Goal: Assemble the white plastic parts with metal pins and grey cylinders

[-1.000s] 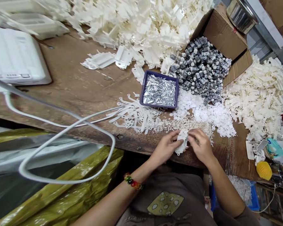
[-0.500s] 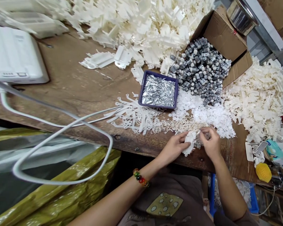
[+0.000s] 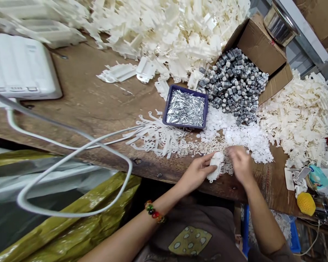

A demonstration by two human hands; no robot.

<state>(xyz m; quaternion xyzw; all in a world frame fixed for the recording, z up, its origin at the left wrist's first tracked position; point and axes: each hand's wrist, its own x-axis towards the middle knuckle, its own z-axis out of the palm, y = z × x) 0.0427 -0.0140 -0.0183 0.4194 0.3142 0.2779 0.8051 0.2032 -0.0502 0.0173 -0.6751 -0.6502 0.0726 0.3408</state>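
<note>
Right hand point(image 3: 242, 164) has drifted off the white plastic part point(image 3: 216, 166), blurred above the small white pieces point(image 3: 251, 138); left hand point(image 3: 197, 171) alone pinches that part steady, hands just apart, at 5 o'clock from the purple tray point(image 3: 186, 87) on the table point(image 3: 84, 109).

A: Where's the tray of metal pins point(image 3: 186, 108)?
B: On the wooden surface point(image 3: 98, 120), at twelve from the left grip point(image 3: 197, 171), which holds a moulded plastic part point(image 3: 215, 166). The right grip point(image 3: 242, 165) is just beside that part, at three.
A: What's around the tray?
B: A cardboard box point(image 3: 259, 47) sits at two, with small cylindrical parts point(image 3: 232, 85) in it and spilling out toward the tray. A steel pot point(image 3: 280, 25) stands behind the box.
A: And farther out?
B: A heap of plastic pieces point(image 3: 166, 36) lies at twelve, another heap point(image 3: 297, 120) at three, plastic discs point(image 3: 235, 133) at four, and a plastic case point(image 3: 20, 67) at nine.
</note>
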